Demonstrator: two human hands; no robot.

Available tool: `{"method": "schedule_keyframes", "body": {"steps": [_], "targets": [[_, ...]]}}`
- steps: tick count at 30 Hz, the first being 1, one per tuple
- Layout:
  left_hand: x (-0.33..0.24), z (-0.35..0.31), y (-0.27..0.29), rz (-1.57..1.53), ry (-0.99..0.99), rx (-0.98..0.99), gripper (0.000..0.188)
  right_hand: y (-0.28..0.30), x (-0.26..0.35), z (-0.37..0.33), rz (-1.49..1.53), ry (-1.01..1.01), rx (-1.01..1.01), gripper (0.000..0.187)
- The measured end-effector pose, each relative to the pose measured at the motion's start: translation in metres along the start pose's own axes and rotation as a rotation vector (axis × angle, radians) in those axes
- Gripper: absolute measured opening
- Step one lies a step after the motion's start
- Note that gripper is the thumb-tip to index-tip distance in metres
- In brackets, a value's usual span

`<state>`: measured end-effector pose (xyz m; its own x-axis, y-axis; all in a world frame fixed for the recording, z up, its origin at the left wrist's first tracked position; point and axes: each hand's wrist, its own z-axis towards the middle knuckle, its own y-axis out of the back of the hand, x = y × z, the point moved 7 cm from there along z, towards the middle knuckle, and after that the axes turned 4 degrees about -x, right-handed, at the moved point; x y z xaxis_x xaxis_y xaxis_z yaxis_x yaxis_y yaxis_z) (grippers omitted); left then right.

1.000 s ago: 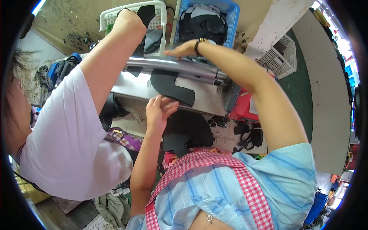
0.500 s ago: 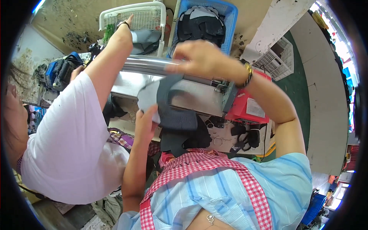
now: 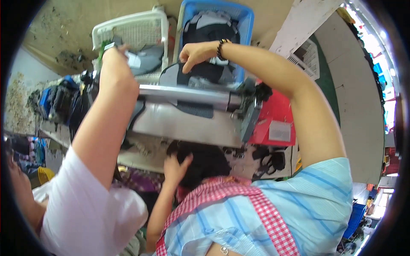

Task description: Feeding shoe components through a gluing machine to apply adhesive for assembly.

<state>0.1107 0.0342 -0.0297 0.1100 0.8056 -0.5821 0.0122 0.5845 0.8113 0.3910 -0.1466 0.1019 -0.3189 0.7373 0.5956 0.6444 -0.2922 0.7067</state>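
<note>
A grey and black fabric piece (image 3: pixel 171 75) lies across the metal roller (image 3: pixel 192 96), with part of it showing on the far side and a dark ribbed part on the near side. My right hand (image 3: pixel 198 55) is beyond the roller, its thumb and fingers closed on the piece's far edge. Low in front of me, my left hand (image 3: pixel 175 171) rests at the edge of a pile of black fabric pieces (image 3: pixel 205 162), thumb and fingers apart. Its fingertips partly overlap the pile.
A blue basket (image 3: pixel 248 25) of dark and grey pieces stands behind the roller. A co-worker's arm (image 3: pixel 115 85) at left reaches into a white basket (image 3: pixel 128 23) holding grey pieces. At the roller's right end sits a red machine housing (image 3: pixel 273 115).
The fabric piece has gone from my left hand to the roller. My right hand has moved up and left to the piece's far edge; my left hand has dropped toward the black pile.
</note>
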Motion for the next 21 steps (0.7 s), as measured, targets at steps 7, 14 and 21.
{"method": "schedule_keyframes", "body": {"steps": [7,14,21], "targets": [[0.009,-0.021,-0.028,0.136,0.190,0.156,0.068,0.122,-0.069,-0.053,0.078,0.302,-0.688,0.037],[0.005,-0.039,-0.030,0.120,0.108,0.009,0.056,0.161,-0.122,-0.104,-0.142,-0.093,-1.129,0.056],[-0.002,-0.023,-0.016,-0.180,0.102,0.014,0.024,0.077,0.055,-0.151,-0.020,0.247,-0.710,0.019]]}}
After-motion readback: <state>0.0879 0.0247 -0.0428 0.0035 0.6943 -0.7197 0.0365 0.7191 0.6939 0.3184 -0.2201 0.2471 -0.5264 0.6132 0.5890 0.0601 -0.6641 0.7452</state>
